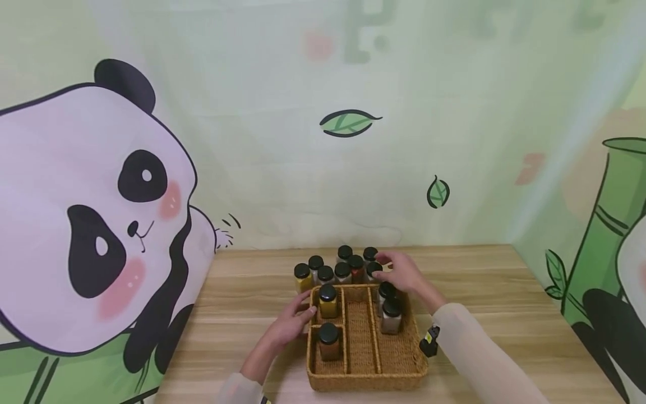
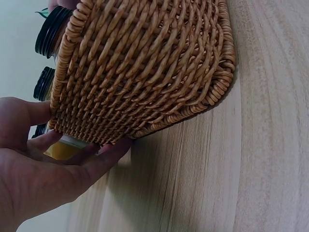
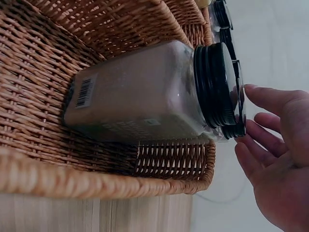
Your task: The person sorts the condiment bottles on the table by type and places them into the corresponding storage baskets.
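Observation:
A brown wicker basket [image 1: 368, 384] with several compartments stands on the table. My left hand [image 1: 291, 320] holds its back left side, thumb at the rim and fingers against the outer woven wall [image 2: 135, 72]. Two black-lidded spice jars, a yellow one [image 1: 328, 306] and a brown one [image 1: 330, 349], stand in the left compartments. In the right compartment stand a greyish-brown jar [image 3: 135, 92] and another jar [image 1: 386, 293] behind it. My right hand [image 1: 401, 272] is spread beside the lid of a jar [image 1: 374, 269] behind the basket; whether the fingertips touch it is unclear.
Several more black-lidded jars, among them a yellow jar [image 1: 303, 278] and a red jar [image 1: 356, 270], crowd behind the basket. The wooden table [image 1: 484, 292] meets a printed panda backdrop [image 1: 282, 185] at its back edge.

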Available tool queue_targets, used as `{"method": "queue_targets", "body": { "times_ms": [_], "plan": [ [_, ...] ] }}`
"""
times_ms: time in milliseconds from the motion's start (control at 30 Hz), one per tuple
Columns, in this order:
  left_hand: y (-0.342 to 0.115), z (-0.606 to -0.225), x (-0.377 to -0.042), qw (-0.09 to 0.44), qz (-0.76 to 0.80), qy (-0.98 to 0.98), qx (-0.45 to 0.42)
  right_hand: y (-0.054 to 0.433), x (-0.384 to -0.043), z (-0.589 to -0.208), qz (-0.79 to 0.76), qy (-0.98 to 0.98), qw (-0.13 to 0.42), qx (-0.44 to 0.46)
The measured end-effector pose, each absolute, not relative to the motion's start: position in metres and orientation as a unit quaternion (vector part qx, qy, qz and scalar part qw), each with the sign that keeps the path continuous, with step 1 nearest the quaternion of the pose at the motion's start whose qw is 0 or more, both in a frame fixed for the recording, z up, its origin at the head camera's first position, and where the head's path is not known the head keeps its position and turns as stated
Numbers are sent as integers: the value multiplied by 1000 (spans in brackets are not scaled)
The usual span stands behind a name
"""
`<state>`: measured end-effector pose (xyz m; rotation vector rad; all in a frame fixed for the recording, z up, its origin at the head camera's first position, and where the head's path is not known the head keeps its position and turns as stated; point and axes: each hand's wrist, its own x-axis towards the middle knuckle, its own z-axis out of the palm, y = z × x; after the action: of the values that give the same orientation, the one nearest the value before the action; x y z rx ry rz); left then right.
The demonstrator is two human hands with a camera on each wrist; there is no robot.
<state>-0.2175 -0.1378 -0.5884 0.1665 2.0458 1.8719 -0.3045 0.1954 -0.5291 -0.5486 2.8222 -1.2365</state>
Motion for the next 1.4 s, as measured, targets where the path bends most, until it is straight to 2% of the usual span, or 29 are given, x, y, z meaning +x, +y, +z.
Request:
{"method": "queue_targets", "body": {
  "times_ms": [667,1400],
  "plan": [
    [-132,-590,-215,192,673,713,46,200,-315,-540,-361,916,49,-167],
    [-135,-590,-218,182,666,722,43,191,-322,-538,-325,928,52,-176]
  ]
}}
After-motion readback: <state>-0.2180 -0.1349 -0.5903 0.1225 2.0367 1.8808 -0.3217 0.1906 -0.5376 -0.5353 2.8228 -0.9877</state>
